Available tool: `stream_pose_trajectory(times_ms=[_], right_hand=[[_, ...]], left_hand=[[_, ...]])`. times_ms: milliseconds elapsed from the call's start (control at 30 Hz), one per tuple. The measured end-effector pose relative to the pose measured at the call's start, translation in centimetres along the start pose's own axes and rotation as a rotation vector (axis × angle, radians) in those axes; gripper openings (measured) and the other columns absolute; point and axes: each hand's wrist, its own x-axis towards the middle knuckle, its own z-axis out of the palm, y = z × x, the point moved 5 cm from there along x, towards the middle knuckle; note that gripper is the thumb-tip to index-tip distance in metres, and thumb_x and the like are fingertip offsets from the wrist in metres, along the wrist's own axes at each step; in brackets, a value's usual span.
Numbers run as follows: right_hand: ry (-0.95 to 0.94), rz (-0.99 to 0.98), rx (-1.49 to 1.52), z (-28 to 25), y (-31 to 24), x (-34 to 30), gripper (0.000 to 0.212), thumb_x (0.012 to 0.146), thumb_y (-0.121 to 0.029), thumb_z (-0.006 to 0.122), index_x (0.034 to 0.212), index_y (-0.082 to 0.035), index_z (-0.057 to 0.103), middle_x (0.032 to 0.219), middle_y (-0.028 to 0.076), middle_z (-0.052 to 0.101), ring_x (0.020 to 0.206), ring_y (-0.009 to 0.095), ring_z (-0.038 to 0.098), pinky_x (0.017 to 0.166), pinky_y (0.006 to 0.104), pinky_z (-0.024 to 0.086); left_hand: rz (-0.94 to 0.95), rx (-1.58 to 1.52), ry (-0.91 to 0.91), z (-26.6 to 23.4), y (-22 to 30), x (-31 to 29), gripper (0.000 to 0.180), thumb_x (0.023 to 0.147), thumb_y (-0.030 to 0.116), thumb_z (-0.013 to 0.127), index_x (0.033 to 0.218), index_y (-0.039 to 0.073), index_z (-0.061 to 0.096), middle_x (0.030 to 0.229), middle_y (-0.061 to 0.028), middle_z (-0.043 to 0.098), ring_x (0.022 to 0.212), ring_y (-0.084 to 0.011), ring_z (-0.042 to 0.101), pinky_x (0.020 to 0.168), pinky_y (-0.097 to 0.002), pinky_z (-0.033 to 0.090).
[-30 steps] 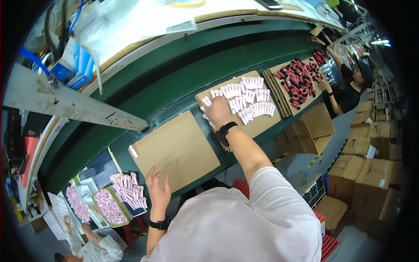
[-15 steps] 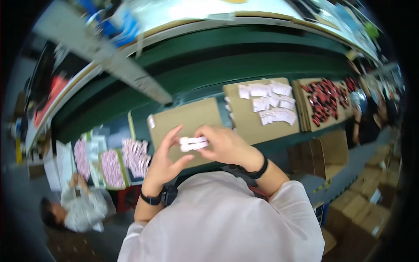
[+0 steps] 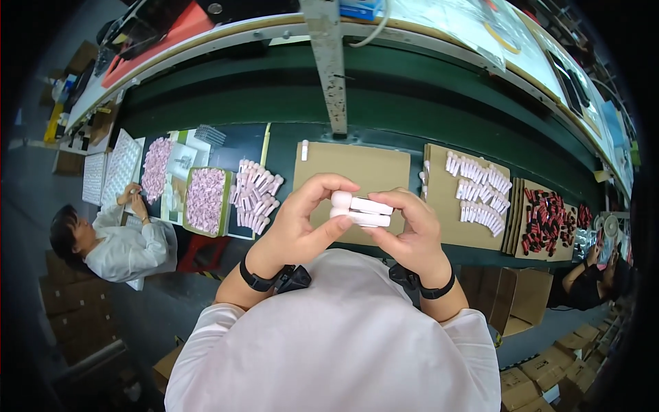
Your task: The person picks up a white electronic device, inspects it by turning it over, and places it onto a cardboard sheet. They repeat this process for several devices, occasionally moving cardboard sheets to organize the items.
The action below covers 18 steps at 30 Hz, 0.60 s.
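Observation:
Two pale pink, stick-like pieces with rounded heads (image 3: 371,211) are held side by side between my hands, over a brown cardboard sheet (image 3: 357,161). My left hand (image 3: 298,220) pinches them at the rounded heads, thumb below and index finger above. At their flat ends, my right hand (image 3: 422,233) grips them between thumb and fingers. One similar piece (image 3: 304,150) lies at the sheet's far left corner. To the left is a loose heap of such pieces (image 3: 254,196); to the right, several stand out in rows (image 3: 480,185) on another cardboard sheet (image 3: 446,233).
A green-rimmed tray (image 3: 226,199) of small pink parts sits left, near a co-worker in a white sleeve (image 3: 130,244). Red and black parts (image 3: 546,223) lie far right, near another person (image 3: 583,278). A metal post (image 3: 329,75) rises beyond the sheet; an open carton (image 3: 518,302) stands lower right.
My left hand, spread beside the pieces before, has closed on their rounded heads. My right hand has shifted to their flat ends. The whole view has turned, levelling the bench.

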Motion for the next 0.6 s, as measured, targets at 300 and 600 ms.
stream_pose_trajectory(times_ms=[300, 600], right_hand=[[0.046, -0.106, -0.205, 3.0, -2.0, 2.0, 0.044, 0.065, 0.003, 0.076, 0.107, -0.001, 0.063, 0.087, 0.012, 0.065, 0.075, 0.024, 0.063, 0.064, 0.0304, 0.049], [0.048, -0.163, -0.264, 3.8, -2.7, 2.2, 0.045, 0.064, 0.003, 0.077, 0.108, 0.0, 0.063, 0.086, 0.013, 0.065, 0.073, 0.025, 0.062, 0.062, 0.0315, 0.048]], left_hand=[[0.009, 0.105, 0.038, -2.8, 0.5, -0.8, 0.035, 0.087, 0.003, 0.063, 0.118, -0.001, 0.05, 0.107, -0.0073, 0.057, 0.1, -0.0136, 0.056, 0.087, -0.0275, 0.045], [0.058, 0.093, 0.046, -3.9, 0.2, -0.7, 0.03, 0.087, 0.001, 0.061, 0.116, 0.0, 0.051, 0.106, -0.0074, 0.058, 0.097, -0.012, 0.058, 0.084, -0.0253, 0.047]])
